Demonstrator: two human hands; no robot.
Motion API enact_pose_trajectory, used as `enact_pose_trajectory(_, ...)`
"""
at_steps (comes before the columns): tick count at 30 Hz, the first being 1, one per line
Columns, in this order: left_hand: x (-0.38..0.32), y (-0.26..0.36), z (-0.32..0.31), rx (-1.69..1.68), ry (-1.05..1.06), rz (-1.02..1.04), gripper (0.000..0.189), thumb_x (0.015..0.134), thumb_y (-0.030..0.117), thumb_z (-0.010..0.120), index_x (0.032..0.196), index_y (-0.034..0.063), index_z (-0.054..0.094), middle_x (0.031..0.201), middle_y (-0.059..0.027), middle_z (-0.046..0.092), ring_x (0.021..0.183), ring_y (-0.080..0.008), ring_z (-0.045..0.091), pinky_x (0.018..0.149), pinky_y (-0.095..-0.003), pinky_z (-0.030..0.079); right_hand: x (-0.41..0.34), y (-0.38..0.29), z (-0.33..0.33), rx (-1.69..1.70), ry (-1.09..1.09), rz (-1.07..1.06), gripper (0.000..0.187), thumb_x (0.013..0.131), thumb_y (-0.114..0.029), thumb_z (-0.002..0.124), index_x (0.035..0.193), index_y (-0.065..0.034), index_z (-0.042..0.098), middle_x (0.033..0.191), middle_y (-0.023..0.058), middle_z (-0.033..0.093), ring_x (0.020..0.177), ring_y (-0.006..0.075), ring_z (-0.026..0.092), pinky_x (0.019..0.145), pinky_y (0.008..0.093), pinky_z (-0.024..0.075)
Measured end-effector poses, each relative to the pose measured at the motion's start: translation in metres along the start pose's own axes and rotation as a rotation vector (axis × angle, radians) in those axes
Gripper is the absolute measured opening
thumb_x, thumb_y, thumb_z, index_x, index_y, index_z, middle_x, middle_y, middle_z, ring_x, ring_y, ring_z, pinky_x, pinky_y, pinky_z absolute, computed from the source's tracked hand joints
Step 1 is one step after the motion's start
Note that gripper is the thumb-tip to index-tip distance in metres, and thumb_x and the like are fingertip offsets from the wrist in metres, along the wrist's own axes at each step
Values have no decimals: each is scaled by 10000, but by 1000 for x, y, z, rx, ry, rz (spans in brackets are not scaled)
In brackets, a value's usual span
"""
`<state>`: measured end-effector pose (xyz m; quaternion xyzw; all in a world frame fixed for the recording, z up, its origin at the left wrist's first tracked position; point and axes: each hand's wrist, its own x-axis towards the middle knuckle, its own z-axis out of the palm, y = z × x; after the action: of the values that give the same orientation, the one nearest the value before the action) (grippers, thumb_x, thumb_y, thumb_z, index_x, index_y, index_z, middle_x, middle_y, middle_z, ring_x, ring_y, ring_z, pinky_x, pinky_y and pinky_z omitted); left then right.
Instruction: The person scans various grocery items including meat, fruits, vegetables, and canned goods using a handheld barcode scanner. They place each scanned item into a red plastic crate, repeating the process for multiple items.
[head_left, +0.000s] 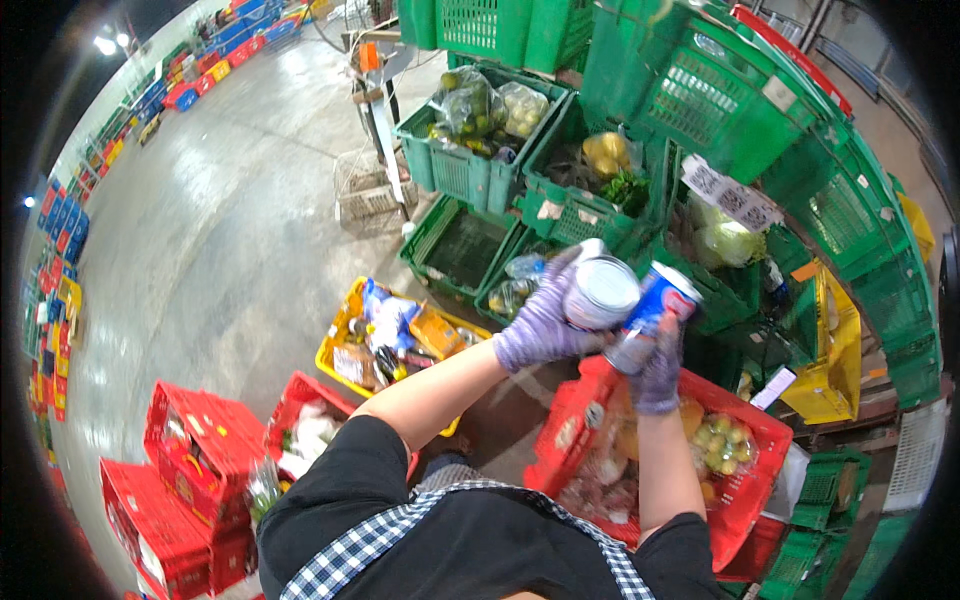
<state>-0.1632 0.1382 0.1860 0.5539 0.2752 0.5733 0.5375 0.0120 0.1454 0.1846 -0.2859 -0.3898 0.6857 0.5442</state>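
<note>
My left hand (541, 319), in a purple knit glove, grips a pale metal can (600, 294) with its round lid turned up towards me. Close beside it, my right hand (658, 367), gloved alike, holds a blue can (660, 304) with a red mark, tilted to the upper right. The two cans are almost touching; whether they meet I cannot tell. Below the hands stands a red plastic crate (750, 517) with bagged green-yellow fruit (724, 444) and other bagged goods, partly hidden by my right forearm.
Green plastic crates with bagged produce (469, 105) stand ahead, some stacked high at the right. A yellow crate (324, 358) of mixed packages sits left of my hands. Red crates (191, 435) are at lower left. A strip of printed codes (731, 193) hangs by a green crate.
</note>
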Motion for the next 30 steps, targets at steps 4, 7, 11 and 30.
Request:
enact_pose_trajectory(4,26,-8,-127,193,370,-22,719,660,167,748,1238,69,332,1172,-80,477,1056,-159,469,907,-358,405,132,68,71,27,-53,182,539,834,-498,492,1225,-135,413,1053,36,537,932,174,540,811,323,446)
enact_pose_trajectory(7,103,-8,-236,73,420,-81,580,731,245,711,1182,43,408,1036,-60,562,908,-148,550,813,-306,463,260,106,116,49,-218,417,586,823,-548,475,1225,-126,412,1111,62,525,973,208,531,840,398,425)
enact_pose_trajectory(11,171,-12,-341,836,149,-217,639,704,251,675,1259,142,379,1192,-134,451,1035,-265,479,832,-377,439,374,148,146,-78,191,301,618,813,-582,461,1217,-117,421,1177,75,514,1001,231,517,841,447,408)
enact_pose_trajectory(30,12,-87,17,154,-226,-354,327,839,176,594,1131,46,529,1024,-41,581,911,-105,533,808,-231,424,-189,-117,-159,-1222,638,-56,229,861,-101,546,1076,-21,564,986,63,623,915,120,577,808,249,452)
